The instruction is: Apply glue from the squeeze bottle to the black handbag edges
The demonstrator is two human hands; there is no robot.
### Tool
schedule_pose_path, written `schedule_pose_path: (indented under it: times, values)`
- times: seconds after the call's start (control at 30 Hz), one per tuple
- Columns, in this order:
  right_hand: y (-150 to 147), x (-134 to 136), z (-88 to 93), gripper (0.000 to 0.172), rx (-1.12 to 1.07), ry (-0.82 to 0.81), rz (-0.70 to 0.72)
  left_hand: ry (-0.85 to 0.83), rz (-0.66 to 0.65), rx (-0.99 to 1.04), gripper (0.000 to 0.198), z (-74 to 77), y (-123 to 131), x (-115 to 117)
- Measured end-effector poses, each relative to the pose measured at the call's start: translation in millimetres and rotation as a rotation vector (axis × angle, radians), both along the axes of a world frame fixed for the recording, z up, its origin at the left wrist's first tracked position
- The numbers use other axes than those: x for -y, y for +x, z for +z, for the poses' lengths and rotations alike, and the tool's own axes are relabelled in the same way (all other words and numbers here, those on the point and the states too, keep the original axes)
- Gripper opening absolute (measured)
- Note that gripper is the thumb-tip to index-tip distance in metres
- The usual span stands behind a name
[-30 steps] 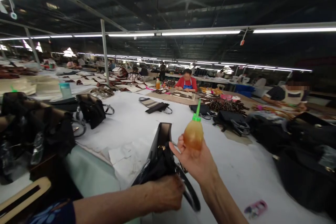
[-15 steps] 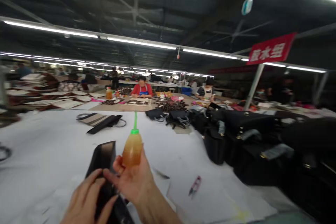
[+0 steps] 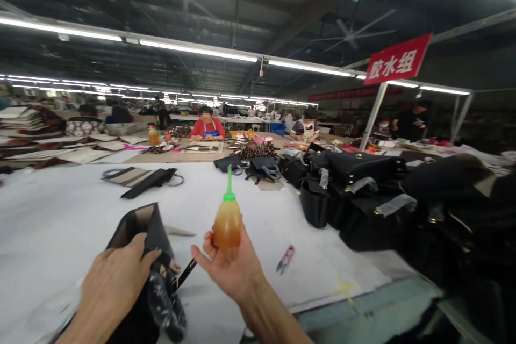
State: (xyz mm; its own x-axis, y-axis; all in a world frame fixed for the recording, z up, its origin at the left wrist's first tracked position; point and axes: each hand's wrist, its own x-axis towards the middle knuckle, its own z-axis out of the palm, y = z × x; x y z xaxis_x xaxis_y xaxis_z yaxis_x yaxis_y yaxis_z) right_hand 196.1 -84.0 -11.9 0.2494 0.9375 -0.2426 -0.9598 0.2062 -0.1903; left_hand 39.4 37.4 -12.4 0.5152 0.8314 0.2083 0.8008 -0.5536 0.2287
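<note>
— Right, counting first: one small amber squeeze bottle with a green cap and thin green nozzle, one black leather handbag close by, one pair of pink thread snips.

— And holding what?

— Gripping the bottle upright in the right hand, palm turned up, fingers curling round its base, thumb sticking out to the side. Hovering above the white cloth-covered worktable, just right of the handbag.

— Doing what with the left hand?

— Resting palm-down on the handbag's open top edge, fingers folding over the rim and pinching it. Showing a tan lining inside, with clear plastic wrapping around the strap below.

— Lying where, those snips?

— Flat on the cloth, right of the bottle, apart from both hands. Also sitting farther right: a heap of glossy black bags, too tangled for counting.
</note>
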Motion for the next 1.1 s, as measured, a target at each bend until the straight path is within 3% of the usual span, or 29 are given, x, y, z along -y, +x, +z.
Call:
schedule_pose_path:
  times: [0.1,0.37,0.53,0.67,0.77,0.97,1.1]
  values:
    - [11,24,-1.0,0.046,0.013,-0.017,-0.031,-0.048,0.031,-0.032,0.037,13.3,-3,-5]
    - [38,57,9.7,0.031,0.085,-0.099,-0.096,-0.112,-0.236,0.172,0.029,37.9,-16,-21]
    - [33,64,22.2,0.027,0.082,-0.15,-0.128,-0.143,-0.371,0.232,0.029,36.7,-18,-10]
    - [26,60,28.8,0.025,0.089,-0.145,-0.104,-0.302,-0.537,0.173,0.027,28.7,-19,-7]
    - [20,54,35.0,0.024,0.116,-0.123,-0.09,-0.252,-0.624,0.156,0.023,25.0,-19,-3]
    - [5,19,55.2,0.025,0.233,-0.02,-0.074,-0.13,-0.615,0.232,0.02,18.1,-25,4]
    - [3,-11,52.8,0.027,0.296,-0.011,-0.079,-0.107,-0.583,0.28,0.018,17.9,-29,3]
